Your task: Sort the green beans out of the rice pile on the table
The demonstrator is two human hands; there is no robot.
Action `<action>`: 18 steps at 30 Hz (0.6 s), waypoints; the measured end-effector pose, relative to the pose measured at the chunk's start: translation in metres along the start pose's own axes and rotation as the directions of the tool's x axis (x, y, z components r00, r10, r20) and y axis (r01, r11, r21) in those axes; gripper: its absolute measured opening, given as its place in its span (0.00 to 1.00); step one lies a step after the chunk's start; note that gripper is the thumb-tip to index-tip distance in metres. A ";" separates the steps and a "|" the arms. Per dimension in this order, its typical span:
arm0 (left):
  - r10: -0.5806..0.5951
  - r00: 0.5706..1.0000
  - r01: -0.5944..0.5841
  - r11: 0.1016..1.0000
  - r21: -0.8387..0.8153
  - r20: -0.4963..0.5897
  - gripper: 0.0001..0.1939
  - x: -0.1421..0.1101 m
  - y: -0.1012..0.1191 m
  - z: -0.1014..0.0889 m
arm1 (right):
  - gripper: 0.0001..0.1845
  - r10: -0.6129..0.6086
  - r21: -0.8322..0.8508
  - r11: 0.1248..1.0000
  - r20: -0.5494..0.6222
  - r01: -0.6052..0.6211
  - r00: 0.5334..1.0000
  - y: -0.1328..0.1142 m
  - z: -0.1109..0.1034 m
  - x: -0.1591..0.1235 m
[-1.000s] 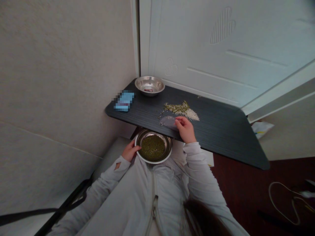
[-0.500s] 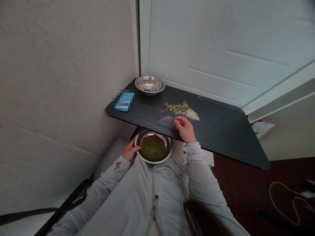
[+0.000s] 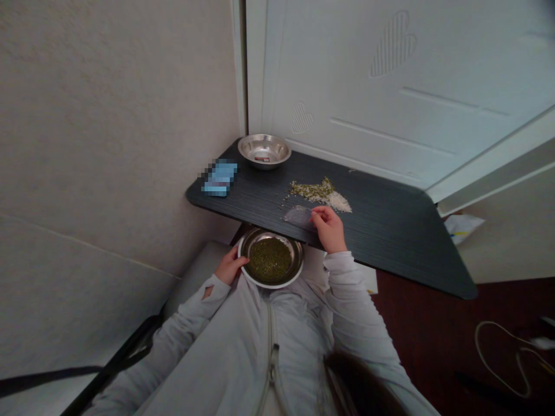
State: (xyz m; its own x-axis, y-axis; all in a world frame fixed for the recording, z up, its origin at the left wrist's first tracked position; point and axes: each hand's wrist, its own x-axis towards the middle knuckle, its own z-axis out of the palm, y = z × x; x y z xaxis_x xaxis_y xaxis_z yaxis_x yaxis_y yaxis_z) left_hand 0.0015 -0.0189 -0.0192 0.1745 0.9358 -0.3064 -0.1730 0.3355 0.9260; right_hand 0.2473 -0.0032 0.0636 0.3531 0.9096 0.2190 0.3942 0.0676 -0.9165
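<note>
My left hand (image 3: 230,266) grips the rim of a metal bowl (image 3: 297,273) on my lap, just under the table's front edge. Green mung beans (image 3: 269,260) fill its bottom, with a few pale grains among them. Over the table, my right hand (image 3: 328,226) pinches the right end of a thin, clear plastic piece (image 3: 298,216), rounded at its left end. Just beyond it lies a mixed pile of green beans and pale grains (image 3: 314,189), with a whiter heap of rice-like grains (image 3: 339,201) at its right. A few loose beans are scattered left of the pile.
The dark table (image 3: 399,237) stands against a white door (image 3: 329,69). At its back left sits a second metal bowl (image 3: 264,151) with a small red item inside. A blurred blue object (image 3: 220,178) lies at the left edge. A cable (image 3: 498,346) trails on the floor.
My right hand has shifted slightly to the right, drawing the clear plastic piece with it. My left hand and the bowl on my lap stay where they were.
</note>
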 end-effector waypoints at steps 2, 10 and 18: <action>0.001 1.000 -0.001 1.000 0.001 0.002 0.23 0.000 0.000 0.000 | 0.11 -0.001 -0.012 1.000 0.001 0.001 1.000 -0.001 0.000 0.000; -0.007 1.000 0.007 1.000 0.004 -0.003 0.22 0.002 0.000 -0.001 | 0.11 0.000 0.032 0.999 0.083 -0.003 0.997 -0.005 0.000 -0.002; -0.013 1.000 0.014 0.998 0.056 -0.015 0.22 0.000 0.004 0.000 | 0.12 0.011 0.065 0.998 -0.011 -0.011 1.000 -0.004 0.000 0.000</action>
State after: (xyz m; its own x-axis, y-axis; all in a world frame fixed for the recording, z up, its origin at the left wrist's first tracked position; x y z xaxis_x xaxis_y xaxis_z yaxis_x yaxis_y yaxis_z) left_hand 0.0010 -0.0177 -0.0159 0.1626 0.9327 -0.3218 -0.1164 0.3420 0.9325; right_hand 0.2454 -0.0037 0.0675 0.3672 0.9056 0.2124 0.3342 0.0846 -0.9387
